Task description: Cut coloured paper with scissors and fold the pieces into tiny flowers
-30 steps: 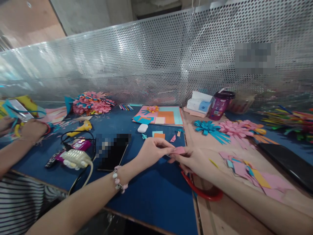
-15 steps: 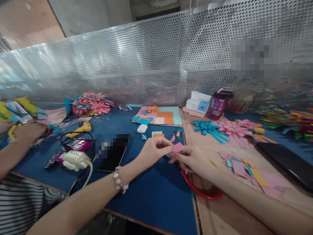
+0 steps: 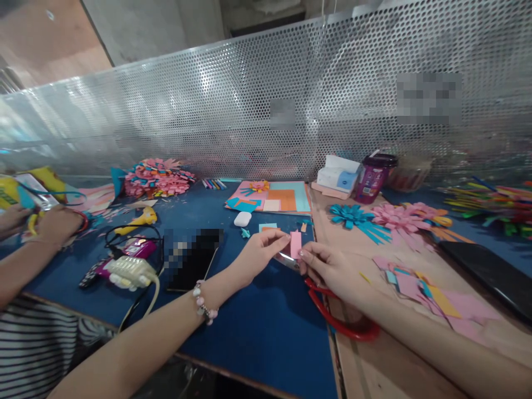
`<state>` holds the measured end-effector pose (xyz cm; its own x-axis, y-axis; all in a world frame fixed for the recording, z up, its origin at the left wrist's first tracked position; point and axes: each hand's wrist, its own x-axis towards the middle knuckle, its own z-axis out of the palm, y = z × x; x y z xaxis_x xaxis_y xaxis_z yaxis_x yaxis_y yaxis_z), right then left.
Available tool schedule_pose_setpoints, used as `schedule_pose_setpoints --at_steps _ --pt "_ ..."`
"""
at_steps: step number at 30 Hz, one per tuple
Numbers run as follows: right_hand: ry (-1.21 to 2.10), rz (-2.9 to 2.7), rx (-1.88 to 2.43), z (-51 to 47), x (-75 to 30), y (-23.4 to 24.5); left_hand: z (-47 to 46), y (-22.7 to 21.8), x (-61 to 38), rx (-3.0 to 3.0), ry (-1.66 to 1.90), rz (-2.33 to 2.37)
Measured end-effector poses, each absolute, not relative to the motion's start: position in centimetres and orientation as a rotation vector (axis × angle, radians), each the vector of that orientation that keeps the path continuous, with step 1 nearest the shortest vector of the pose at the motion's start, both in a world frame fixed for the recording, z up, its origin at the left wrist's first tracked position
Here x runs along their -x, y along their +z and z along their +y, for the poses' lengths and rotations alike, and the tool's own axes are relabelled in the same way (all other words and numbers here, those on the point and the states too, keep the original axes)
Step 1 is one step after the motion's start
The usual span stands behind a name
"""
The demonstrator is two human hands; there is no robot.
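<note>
A small pink paper strip point(image 3: 296, 245) stands upright between my two hands. My left hand point(image 3: 260, 257) has its thumb and fingertips closed at the strip's left edge; a bracelet of pink and white beads is on that wrist. From the right, the thumb and fingers of my right hand point(image 3: 326, 267) pinch the strip's lower edge. Below my hands are scissors with red handles point(image 3: 353, 328); a bit of their blade shows under the paper, and my right hand covers their middle. Small orange and light blue paper pieces lie just beyond my left fingers.
Coloured paper sheets point(image 3: 299, 194) and a white earbud case point(image 3: 242, 219) lie ahead. Phones point(image 3: 195, 257) flank both arms. At left are a yellow glue gun point(image 3: 137, 220), a power strip with cables, and another person's hands with scissors. Paper flowers point(image 3: 399, 219) and a purple cup point(image 3: 371, 178) stand right.
The pink paper has turned from lying slanted to upright between my fingers. My right hand has shifted slightly, and the scissors' blade shows more below. The other person's hand moved slightly.
</note>
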<state>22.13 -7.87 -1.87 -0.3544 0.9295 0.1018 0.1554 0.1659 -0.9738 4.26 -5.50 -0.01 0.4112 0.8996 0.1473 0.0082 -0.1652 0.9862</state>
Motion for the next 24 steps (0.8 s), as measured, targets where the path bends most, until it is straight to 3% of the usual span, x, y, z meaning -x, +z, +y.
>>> schedule_pose_setpoints --at_steps 13,20,24 --pt "1.295 -1.699 1.123 -8.3 -21.9 -1.4 -5.4 -0.2 -4.1 -1.623 0.927 0.856" --pt "1.003 -1.706 1.218 -8.7 -21.2 -0.9 -6.2 -0.1 -4.2 -1.962 0.97 0.932" --pt "1.042 -1.677 1.193 -8.8 -21.2 -1.0 -6.7 0.1 -4.4 -2.0 0.997 0.964"
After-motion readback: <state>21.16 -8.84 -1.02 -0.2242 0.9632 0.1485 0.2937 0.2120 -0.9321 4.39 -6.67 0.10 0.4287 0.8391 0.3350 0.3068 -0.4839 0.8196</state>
